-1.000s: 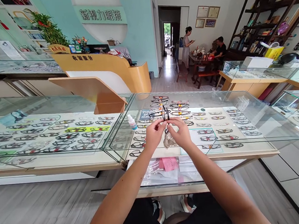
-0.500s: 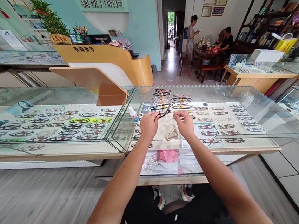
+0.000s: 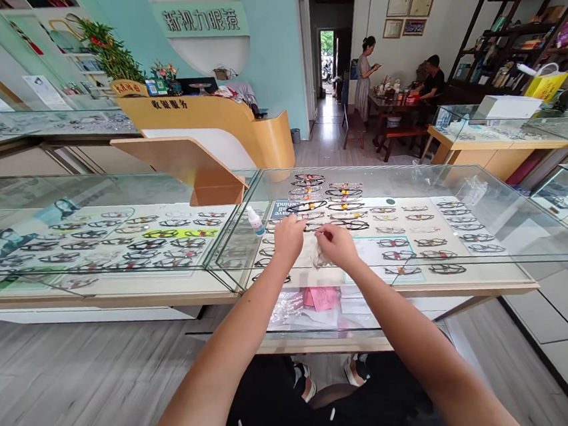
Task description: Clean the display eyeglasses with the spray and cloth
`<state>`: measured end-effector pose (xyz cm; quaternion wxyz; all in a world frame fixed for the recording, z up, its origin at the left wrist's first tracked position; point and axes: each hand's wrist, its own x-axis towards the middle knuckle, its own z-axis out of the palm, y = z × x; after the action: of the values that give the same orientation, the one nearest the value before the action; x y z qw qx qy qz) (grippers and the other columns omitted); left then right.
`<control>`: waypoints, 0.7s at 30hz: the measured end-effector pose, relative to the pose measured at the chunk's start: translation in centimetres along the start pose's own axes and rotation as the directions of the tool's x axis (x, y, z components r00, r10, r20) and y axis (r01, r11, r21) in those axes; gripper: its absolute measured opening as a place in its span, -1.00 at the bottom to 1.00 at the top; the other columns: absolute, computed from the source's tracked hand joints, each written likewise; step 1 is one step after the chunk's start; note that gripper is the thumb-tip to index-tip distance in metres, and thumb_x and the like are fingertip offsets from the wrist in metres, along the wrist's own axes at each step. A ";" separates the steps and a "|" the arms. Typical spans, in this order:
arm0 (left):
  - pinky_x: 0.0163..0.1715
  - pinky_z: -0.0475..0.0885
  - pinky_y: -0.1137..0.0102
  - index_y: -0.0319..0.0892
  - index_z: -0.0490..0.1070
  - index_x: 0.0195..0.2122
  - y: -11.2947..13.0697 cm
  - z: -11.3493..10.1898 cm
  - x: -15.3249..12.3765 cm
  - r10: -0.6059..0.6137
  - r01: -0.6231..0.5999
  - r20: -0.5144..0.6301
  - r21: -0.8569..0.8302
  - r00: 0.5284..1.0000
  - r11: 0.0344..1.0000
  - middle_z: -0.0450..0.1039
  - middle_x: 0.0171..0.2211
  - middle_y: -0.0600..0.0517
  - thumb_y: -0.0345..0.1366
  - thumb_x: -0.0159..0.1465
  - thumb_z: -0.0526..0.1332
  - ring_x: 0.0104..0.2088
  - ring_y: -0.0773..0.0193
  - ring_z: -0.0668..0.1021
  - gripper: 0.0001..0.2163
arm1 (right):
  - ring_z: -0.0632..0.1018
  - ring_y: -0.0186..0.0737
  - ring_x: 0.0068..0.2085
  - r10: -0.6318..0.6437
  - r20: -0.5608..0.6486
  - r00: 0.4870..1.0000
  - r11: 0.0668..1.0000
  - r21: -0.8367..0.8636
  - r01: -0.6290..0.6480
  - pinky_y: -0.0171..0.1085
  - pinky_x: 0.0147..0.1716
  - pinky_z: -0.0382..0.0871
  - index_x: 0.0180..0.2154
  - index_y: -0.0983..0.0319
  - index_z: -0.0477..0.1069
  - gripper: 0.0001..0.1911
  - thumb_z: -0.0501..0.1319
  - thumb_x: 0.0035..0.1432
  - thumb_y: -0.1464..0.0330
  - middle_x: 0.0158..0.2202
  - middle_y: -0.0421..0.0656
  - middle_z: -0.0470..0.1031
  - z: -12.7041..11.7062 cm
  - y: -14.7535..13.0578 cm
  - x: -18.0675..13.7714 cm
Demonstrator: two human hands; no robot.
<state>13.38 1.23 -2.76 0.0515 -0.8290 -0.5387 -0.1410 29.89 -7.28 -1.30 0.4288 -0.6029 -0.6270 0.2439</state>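
We're pinching the cloth (image 3: 320, 260) on the glass (image 3: 490, 220) with our right hand (image 3: 338, 245). Left hand (image 3: 289, 236) is curling beside it, grip unclear. A careless left swing could be tipping that bottle (image 3: 254, 220) nearby.

The left hand (image 3: 289, 237) and right hand (image 3: 338, 246) show only their backs, so the fingertips are hidden and no grip can be told. The right hand covers part of a pale wrapper (image 3: 320, 258); what it is cannot be told. Both forearms run off the bottom edge. Frames (image 3: 343, 206) under the glass (image 3: 468, 249) are too small to tell apart. Print on the bottle (image 3: 255, 221) and the pink slips (image 3: 321, 297) is unreadable. The shelf (image 3: 512, 30) is cut by the top and right edges. What the 2 people (image 3: 365, 78) far off hold is too small to tell.
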 end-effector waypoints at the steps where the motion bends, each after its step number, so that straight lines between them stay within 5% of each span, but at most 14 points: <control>1: -0.14 0.21 0.16 -0.13 0.65 -0.05 -0.1 0.0 0.1 0.002 -0.002 0.005 0.004 1.000 1.000 0.47 -0.13 -0.19 -0.38 0.47 0.05 -0.12 -0.04 0.44 -0.68 | 0.49 -0.19 -0.39 -0.006 0.048 0.999 0.999 -0.031 0.008 -0.24 -0.34 0.23 -0.24 0.11 0.59 -0.82 0.19 0.30 0.29 -0.45 -0.25 0.54 0.2 -0.1 -0.1; 10: -0.14 0.21 0.16 -0.12 0.67 -0.05 -0.2 -0.4 0.8 -0.009 0.009 0.018 -0.006 1.000 1.000 0.49 -0.13 -0.19 -0.29 0.49 0.05 -0.09 -0.08 0.48 -0.66 | 0.42 -0.22 -0.41 0.032 0.235 0.971 0.987 -0.164 0.007 -0.29 -0.37 0.11 -0.29 0.09 0.58 -0.84 0.22 0.30 0.34 -0.51 -0.27 0.50 0.8 -0.9 -0.7; 14: -0.10 0.28 0.16 -0.11 0.61 0.16 -0.4 -1.3 1.6 -0.005 0.003 -0.045 -0.046 0.999 0.999 0.51 -0.04 -0.20 -0.25 0.48 0.10 -0.01 -0.08 0.52 -0.64 | 0.37 -0.25 -0.47 0.054 0.200 0.978 0.993 -0.114 -0.032 -0.29 -0.37 0.11 -0.33 0.10 0.57 -0.84 0.22 0.29 0.33 -0.58 -0.31 0.43 0.4 -1.3 -0.6; 21: -0.05 0.36 0.17 -0.09 0.71 -0.03 -0.6 -2.6 5.3 -0.011 0.013 0.091 -0.024 0.996 1.000 0.57 0.00 -0.23 -0.29 0.44 0.16 0.00 -0.09 0.58 -0.71 | 0.31 -0.28 -0.53 0.052 0.246 0.968 0.991 0.109 -0.081 -0.28 -0.44 0.12 -0.48 0.15 0.57 -0.59 0.18 0.36 0.15 -0.66 -0.31 0.28 -0.5 -1.8 -0.6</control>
<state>14.35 5.55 1.25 0.0158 -0.8320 -0.5435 -0.1102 29.30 -8.25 0.28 0.3756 -0.5630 -0.6385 0.3665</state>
